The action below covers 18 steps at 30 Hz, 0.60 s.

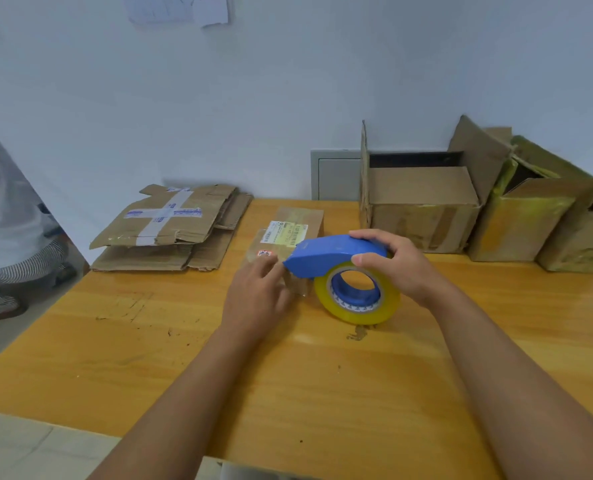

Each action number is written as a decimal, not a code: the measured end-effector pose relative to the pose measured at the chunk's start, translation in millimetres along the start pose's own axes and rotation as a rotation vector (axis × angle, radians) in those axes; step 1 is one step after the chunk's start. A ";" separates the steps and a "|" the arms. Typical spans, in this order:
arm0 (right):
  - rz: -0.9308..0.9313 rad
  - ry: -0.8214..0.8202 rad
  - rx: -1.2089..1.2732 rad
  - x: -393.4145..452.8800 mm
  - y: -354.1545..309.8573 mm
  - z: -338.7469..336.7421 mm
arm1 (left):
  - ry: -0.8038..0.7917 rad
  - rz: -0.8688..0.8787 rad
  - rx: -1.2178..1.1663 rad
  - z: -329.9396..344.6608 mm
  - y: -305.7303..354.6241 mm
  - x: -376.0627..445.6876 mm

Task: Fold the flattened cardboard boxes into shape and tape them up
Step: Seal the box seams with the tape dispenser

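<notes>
**Tape lined up at the small box**

Beyond both hands, the small cardboard box [290, 237] lies flat on the table [115, 341], its long axis running away from the person. The right hand [395, 268] grips the blue tape dispenser [333, 252] (yellow roll hanging beneath), nose pointing left at the box. The left hand [257, 292], nearer the box, rests fingers loosely extended on its near edge. Flattened boxes [170, 226] wait far left.

We see a plain pale blue-white wall [288, 81], white paper sheets [180, 8] pinned up high, a scuffed yellow-orange wooden table [115, 341], a grey wall panel [336, 174].
</notes>
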State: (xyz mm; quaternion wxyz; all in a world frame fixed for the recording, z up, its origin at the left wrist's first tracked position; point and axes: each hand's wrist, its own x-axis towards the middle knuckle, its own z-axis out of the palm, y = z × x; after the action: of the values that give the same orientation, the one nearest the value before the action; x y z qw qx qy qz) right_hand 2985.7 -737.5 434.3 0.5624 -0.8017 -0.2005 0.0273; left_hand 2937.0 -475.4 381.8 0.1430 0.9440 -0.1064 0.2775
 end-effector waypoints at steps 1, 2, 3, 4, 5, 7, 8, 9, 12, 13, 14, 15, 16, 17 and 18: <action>0.001 -0.005 -0.011 0.1 -0.5 0.2 | 0.001 -0.006 0.019 1.5 -1.0 -1.4; 0.001 -0.011 -0.023 -0.2 -0.8 -0.3 | 0.011 -0.015 0.046 2.9 -1.5 -2.3; 0.003 -0.020 -0.033 -1.2 -1.1 -1.1 | 0.032 -0.025 0.074 4.2 -1.8 -2.7; 0.007 -0.031 -0.041 -2.6 -1.8 -2.2 | 0.057 -0.035 0.092 5.4 -2.0 -2.7; 0.013 -0.045 -0.050 -4.0 -2.5 -3.5 | 0.081 -0.043 0.099 6.4 -2.1 -2.6; 0.017 -0.070 -0.071 -6.7 -3.1 -7.8 | 0.113 -0.059 0.095 8.1 -2.0 -2.6; 0.015 -0.075 -0.080 -8.3 -3.0 -10.7 | 0.122 -0.068 0.090 8.8 -2.0 -2.7; 0.013 -0.073 -0.089 -10.5 -3.0 -14.6 | 0.125 -0.080 0.086 9.4 -2.1 -2.7; 0.013 -0.060 -0.114 -19.7 -2.3 -30.9 | 0.116 -0.120 0.079 11.7 0.0 -2.8; 0.017 -0.067 -0.122 -23.1 -2.5 -36.3 | 0.111 -0.134 0.077 12.3 1.0 -2.6; 0.018 -0.079 -0.132 -25.9 -2.9 -41.0 | 0.105 -0.147 0.075 12.7 2.0 -2.2; 0.019 -0.090 -0.145 -28.0 -3.4 -44.7 | 0.097 -0.159 0.073 12.7 3.2 -1.8; 0.018 -0.100 -0.160 -29.4 -4.2 -47.1 | 0.088 -0.170 0.070 12.3 4.5 -1.7; 0.017 -0.108 -0.176 -30.0 -5.4 -48.0 | 0.081 -0.181 0.068 11.9 5.7 -1.7; 0.012 -0.116 -0.193 -29.5 -6.7 -47.6 | 0.077 -0.190 0.067 11.3 6.8 -1.3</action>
State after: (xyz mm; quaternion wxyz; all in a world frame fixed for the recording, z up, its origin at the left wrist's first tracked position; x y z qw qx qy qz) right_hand 2969.5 -788.3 452.5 0.4700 -0.8503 -0.2295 0.0576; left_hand 2939.6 -485.3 373.4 0.1410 0.9428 -0.0015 0.3021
